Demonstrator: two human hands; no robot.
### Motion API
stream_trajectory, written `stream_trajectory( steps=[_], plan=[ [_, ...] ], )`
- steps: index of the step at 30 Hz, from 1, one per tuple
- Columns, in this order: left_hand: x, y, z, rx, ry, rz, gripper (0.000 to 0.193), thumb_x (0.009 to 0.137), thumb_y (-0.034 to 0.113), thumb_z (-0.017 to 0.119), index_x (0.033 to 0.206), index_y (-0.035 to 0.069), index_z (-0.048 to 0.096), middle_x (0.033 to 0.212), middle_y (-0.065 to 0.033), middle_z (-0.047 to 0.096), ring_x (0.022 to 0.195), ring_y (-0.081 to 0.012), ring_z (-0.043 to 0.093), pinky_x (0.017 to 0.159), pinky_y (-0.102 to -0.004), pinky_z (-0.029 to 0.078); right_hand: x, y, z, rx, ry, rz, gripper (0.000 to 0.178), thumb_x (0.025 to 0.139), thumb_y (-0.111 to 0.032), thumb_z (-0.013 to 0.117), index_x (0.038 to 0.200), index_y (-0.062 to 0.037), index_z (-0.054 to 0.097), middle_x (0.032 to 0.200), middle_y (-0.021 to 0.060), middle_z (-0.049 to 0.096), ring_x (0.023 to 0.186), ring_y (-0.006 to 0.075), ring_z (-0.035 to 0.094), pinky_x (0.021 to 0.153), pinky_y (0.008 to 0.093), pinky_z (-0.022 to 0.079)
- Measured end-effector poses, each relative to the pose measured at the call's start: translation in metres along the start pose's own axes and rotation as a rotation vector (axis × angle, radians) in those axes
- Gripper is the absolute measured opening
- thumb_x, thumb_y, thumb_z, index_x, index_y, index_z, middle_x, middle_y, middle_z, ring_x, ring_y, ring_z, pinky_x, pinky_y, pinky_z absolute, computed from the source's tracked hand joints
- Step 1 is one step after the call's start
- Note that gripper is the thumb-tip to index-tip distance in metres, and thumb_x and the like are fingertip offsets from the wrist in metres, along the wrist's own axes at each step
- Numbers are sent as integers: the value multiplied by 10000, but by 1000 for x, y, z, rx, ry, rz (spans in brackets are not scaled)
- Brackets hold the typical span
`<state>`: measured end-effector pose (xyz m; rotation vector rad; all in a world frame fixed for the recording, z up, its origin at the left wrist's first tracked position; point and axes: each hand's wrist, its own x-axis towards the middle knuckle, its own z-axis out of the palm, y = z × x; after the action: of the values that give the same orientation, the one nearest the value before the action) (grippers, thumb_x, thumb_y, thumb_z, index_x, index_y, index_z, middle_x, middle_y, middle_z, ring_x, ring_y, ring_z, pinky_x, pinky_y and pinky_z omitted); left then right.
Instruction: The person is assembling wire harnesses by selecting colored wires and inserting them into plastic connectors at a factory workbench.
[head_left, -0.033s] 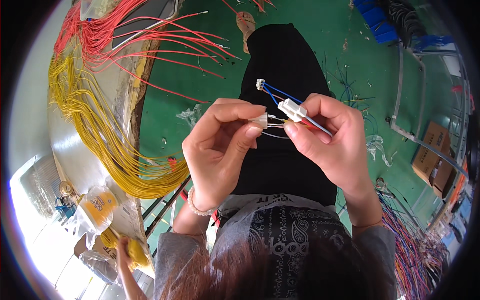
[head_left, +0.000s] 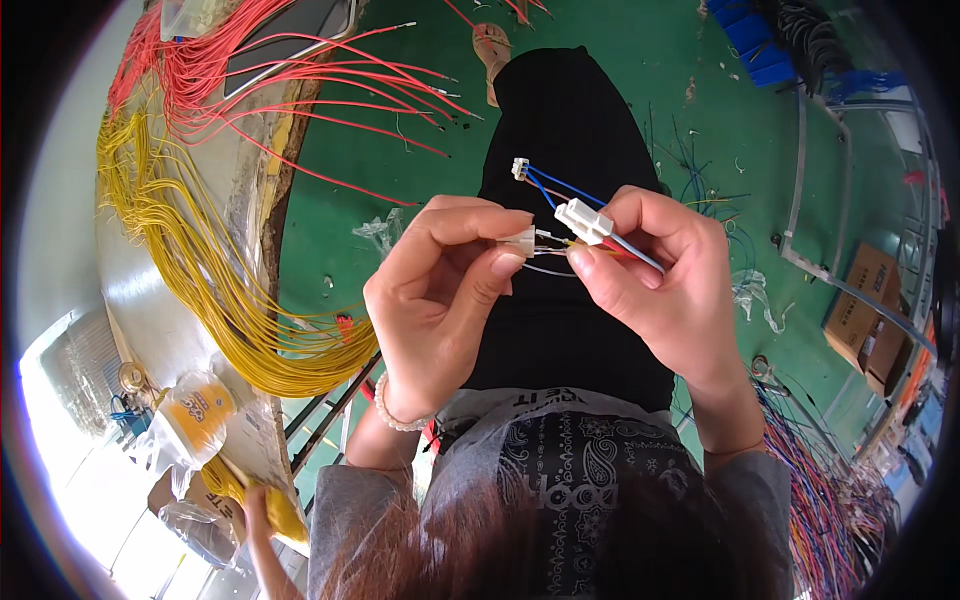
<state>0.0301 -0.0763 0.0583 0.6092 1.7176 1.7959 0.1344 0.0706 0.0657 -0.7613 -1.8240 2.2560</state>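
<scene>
Over my lap, my left hand [head_left: 445, 275] pinches a small white connector housing [head_left: 523, 240] between thumb and fingertips. Opposite it, my right hand [head_left: 665, 275] is closed on several thin wires [head_left: 630, 252] with metal-tipped ends that point at that housing. Whether the tips are inside it I cannot tell. A larger white connector [head_left: 583, 221] lies against my right fingers, with a grey wire running back beneath them. Beyond it, a tiny white connector [head_left: 520, 169] dangles on blue wires. My fingers hide part of the wires.
On the left bench [head_left: 270, 440] lie bundles of red wires [head_left: 200, 85] and yellow wires [head_left: 210, 260], the red ends jutting over its edge. Another person's hand [head_left: 255, 505] touches a yellow bundle at lower left. A cardboard box [head_left: 868, 315] and multicoloured wires [head_left: 825, 500] are at right.
My hands and the connectors look almost unmoved. At lower left, the other person's hand has shifted slightly along the yellow bundle.
</scene>
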Motion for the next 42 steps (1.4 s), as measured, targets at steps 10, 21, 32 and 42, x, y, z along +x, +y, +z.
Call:
stream_trajectory(
  steps=[10,21,32,42],
  plan=[
    [0,-1,-1,47,-27,64,169,854,-90,580,1012,-41,613,1001,-82,563,796,-84,554,673,-200,462,1,-1,1,26,-3,-2,150,818,-61,679,781,-4,545,755,-28,477,649,15,405,561,176,319],
    [1,-1,1,17,-22,38,141,877,-51,572,1005,-34,630,971,-74,567,736,-77,536,621,-187,446,1,2,-1,-63,-13,-84,146,818,-59,669,754,-13,546,738,-30,473,618,8,368,534,184,270],
    [5,-1,-5,-31,-78,-20,134,886,-13,581,1008,-29,633,966,-67,581,748,-76,543,627,-192,456,2,-8,-5,-46,-68,88,184,825,-185,672,778,-36,574,657,-63,463,600,3,371,520,188,273],
    [3,-2,-2,-50,-43,-42,130,882,4,599,1003,-26,636,961,-61,584,719,-72,532,618,-191,449,-5,-6,3,-37,15,50,133,844,-113,649,813,-16,564,696,-47,506,609,1,400,536,163,307]
  ],
)
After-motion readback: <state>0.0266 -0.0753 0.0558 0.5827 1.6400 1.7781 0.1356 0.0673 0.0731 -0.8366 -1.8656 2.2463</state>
